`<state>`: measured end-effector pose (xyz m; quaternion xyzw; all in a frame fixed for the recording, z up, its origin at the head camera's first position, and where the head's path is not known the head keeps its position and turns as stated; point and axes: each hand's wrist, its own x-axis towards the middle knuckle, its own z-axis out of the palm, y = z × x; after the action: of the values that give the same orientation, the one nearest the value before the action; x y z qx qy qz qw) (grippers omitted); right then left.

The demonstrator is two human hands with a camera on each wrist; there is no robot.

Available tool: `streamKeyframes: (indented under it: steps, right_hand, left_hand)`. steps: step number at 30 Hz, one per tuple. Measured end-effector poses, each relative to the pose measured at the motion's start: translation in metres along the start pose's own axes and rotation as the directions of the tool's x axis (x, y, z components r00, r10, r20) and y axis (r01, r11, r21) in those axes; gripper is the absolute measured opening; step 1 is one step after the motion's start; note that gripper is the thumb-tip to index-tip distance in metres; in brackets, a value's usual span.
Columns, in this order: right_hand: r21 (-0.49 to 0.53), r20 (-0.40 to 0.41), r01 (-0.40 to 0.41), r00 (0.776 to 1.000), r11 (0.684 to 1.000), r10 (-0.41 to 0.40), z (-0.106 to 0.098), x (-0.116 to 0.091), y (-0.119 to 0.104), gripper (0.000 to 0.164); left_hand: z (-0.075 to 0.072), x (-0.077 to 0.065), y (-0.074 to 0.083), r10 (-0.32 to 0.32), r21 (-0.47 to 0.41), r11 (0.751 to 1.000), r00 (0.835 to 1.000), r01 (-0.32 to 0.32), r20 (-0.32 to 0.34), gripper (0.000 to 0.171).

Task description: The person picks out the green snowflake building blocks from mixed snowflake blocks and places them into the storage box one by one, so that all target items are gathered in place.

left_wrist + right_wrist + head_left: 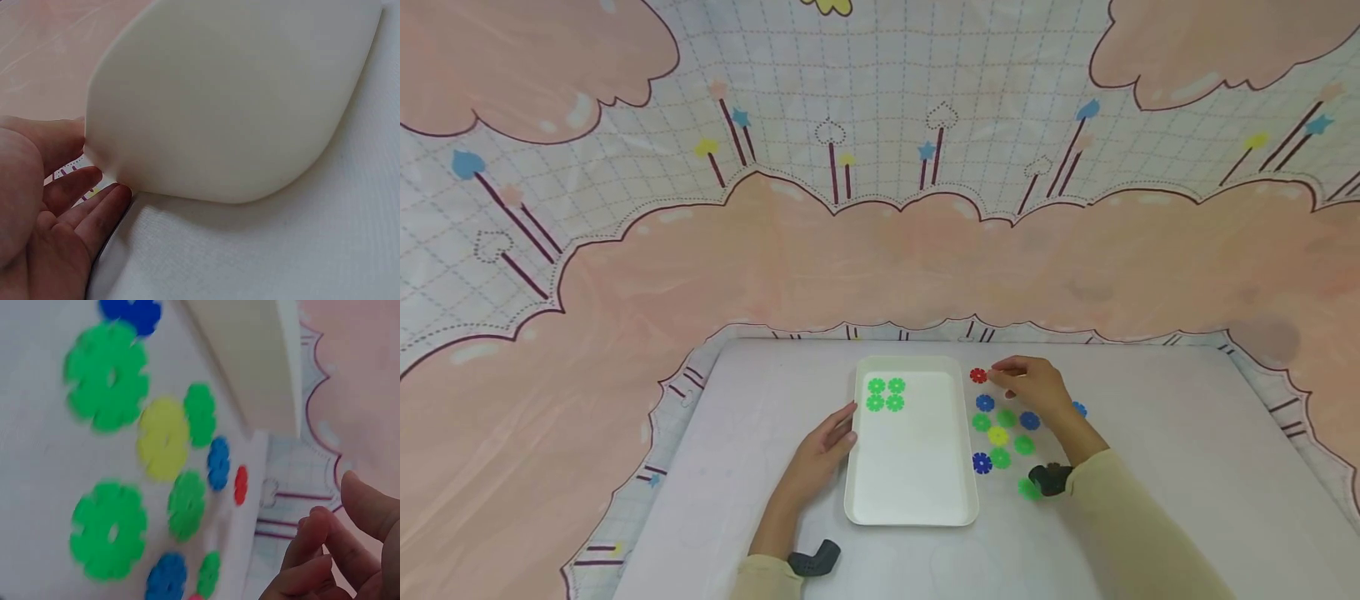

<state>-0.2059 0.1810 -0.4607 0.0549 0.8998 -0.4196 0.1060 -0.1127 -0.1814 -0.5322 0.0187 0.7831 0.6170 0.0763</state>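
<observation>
A white rectangular tray (912, 514) lies on the table, with several green flower-shaped discs (895, 403) grouped in its far left corner. My left hand (814, 457) touches the tray's left rim with thumb and fingertips; in the left wrist view the fingers (103, 215) meet its pale outer wall (212, 112). To the right of the tray, my right hand (1033, 387) hovers beside a red flower-shaped disc (977, 376). In the right wrist view its thumb (369, 506) stands apart from the loosely bent fingers, nothing visible between them.
Loose discs lie right of the tray: several green (1000, 458), several blue (984, 403) and a yellow one (997, 436). Another blue disc (1079, 409) lies beyond the right wrist. A patterned cloth (880, 258) hangs behind the white table (700, 500). Each wrist carries a black device (1051, 480).
</observation>
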Motion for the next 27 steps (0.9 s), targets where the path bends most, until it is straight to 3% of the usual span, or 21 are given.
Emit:
streamKeyframes:
  steps: [10,20,27]
  right_hand:
    - [-0.159,-0.024,-0.021,1.0,0.987,0.017,-0.017,0.007,0.032,0.044]
    - [-0.169,0.015,-0.035,0.999,0.985,0.038,-0.02,0.013,0.056,0.036]
    - [-0.187,0.0,-0.046,0.999,0.981,0.047,-0.017,0.016,0.059,0.035]
  left_hand:
    - [0.001,0.0,0.0,-0.001,0.019,1.0,1.0,0.001,-0.011,0.052]
    - [0.0,0.0,-0.002,0.006,0.002,1.0,1.0,-0.006,-0.005,0.052]
    - [0.0,0.001,-0.002,-0.011,0.009,1.0,1.0,0.011,-0.004,0.051]
